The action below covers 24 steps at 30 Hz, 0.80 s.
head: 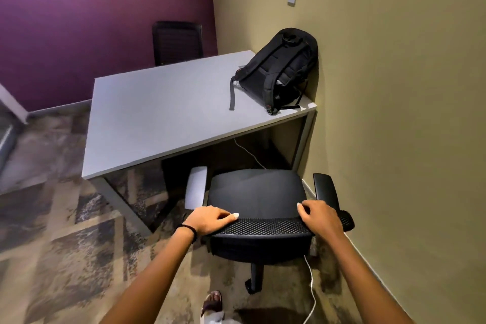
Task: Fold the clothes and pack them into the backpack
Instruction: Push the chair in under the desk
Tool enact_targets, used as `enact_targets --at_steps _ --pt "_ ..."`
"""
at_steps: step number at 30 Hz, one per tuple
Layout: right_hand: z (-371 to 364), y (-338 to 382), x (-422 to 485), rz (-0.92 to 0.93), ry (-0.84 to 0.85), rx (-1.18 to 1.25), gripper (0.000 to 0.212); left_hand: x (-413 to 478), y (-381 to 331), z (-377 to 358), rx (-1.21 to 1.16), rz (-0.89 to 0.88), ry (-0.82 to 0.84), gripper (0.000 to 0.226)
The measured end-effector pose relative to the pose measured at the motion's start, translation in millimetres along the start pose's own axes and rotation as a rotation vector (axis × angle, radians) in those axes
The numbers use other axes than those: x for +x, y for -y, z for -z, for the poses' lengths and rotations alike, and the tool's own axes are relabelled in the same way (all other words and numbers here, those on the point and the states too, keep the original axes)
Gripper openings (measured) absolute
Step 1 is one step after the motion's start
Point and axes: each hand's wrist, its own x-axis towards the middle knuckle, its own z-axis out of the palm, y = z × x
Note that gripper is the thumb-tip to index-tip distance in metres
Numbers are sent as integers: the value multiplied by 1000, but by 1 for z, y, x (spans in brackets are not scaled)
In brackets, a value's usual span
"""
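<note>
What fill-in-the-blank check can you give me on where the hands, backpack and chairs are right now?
1. On the office chair, both hands, the left hand and the right hand, are on the top edge of its ____.
2. The backpack stands on the grey ____, leaning against the beige wall.
3. A second chair stands by the ____ wall.
Missing words: backrest; table; purple.
</note>
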Motion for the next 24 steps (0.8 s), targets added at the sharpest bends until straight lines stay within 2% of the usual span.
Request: enact_targets --at_steps 4,7,11,15,20,24 --pt "-1 -13 -6 42 -22 8 35 -22 -11 -22 -18 -67 -82 110" --pt "0 -21 -11 70 -60 11 37 -34 -16 -35 -4 -83 -116 115" --pt "4 -27 -13 92 -29 41 35 -43 -26 -39 -3 -82 -116 112" --pt "5 -33 -15 125 -88 113 30 -48 -32 -38 -3 -65 -81 90" --pt "5 -36 -17 160 -139 109 30 -50 -35 -39 -30 -76 -5 94" --pt "3 -38 -13 176 -185 118 28 -48 -34 -33 -39 -79 49 84"
